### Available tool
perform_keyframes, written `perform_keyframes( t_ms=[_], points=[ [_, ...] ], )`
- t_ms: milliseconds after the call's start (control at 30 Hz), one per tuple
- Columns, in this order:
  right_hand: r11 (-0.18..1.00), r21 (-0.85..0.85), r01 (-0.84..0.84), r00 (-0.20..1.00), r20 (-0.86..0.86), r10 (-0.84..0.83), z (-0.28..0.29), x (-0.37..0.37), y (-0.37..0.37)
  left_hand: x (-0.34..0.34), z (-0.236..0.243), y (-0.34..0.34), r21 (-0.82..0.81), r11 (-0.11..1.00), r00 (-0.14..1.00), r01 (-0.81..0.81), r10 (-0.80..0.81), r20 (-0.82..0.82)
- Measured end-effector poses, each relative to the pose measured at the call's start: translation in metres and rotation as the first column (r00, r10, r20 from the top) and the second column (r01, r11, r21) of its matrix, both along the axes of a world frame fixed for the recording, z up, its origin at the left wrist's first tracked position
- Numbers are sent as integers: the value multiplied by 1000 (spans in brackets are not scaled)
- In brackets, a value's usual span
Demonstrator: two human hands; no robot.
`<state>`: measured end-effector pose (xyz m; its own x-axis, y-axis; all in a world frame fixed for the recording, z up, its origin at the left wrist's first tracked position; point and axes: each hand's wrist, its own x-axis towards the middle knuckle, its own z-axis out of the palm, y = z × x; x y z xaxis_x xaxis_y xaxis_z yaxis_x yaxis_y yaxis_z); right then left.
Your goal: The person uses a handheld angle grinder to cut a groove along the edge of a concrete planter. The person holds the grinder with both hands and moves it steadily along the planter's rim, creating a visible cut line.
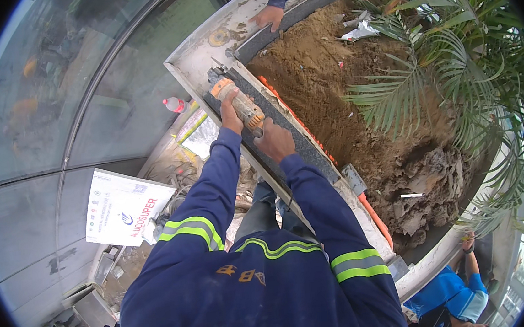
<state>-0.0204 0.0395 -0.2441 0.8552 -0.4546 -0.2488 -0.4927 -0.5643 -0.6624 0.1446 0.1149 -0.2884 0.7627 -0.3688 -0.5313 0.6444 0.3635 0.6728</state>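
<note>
An orange angle grinder (pixel 246 107) with a dusty grey head lies over a dark speckled stone slab (pixel 306 148) on the planter's low wall. My left hand (pixel 230 113) is wrapped round the grinder's body, behind the head. Closer to me, my right hand (pixel 276 139) grips its rear end. The head points away from me, toward the wall's corner; I cannot make out its disc clearly. Beyond it, another person's hand (pixel 269 17) rests on the far part of the ledge, fingers spread.
Brown soil (pixel 330 87) fills the planter, with a palm (pixel 418 85) at right. An orange pipe (pixel 376 219) runs along the inner edge. At left are a glass wall (pixel 106 121), a bottle (pixel 175 104) and a white printed board (pixel 125 205). A person in blue (pixel 445 294) is lower right.
</note>
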Motion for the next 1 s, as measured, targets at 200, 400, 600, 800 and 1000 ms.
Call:
perform_keyframes(
  t_ms=[200,400,600,800,1000],
  points=[
    [999,38,-1,1000,4,1,0,0,-1,-4,5,-2,24,999,999,-26,26,-24],
    [999,49,0,1000,-7,1,2,2,2,0,4,0,47,999,1000,-23,23,-9],
    [998,60,11,1000,-28,-9,3,2,-1,0,8,-5,51,999,1000,-10,11,-11],
    [998,60,23,999,-30,-21,3,3,0,0,8,-2,32,999,999,18,-19,27],
    [998,61,-1,999,-36,3,2,3,2,-2,6,1,33,999,1000,-2,3,-14]
  ],
)
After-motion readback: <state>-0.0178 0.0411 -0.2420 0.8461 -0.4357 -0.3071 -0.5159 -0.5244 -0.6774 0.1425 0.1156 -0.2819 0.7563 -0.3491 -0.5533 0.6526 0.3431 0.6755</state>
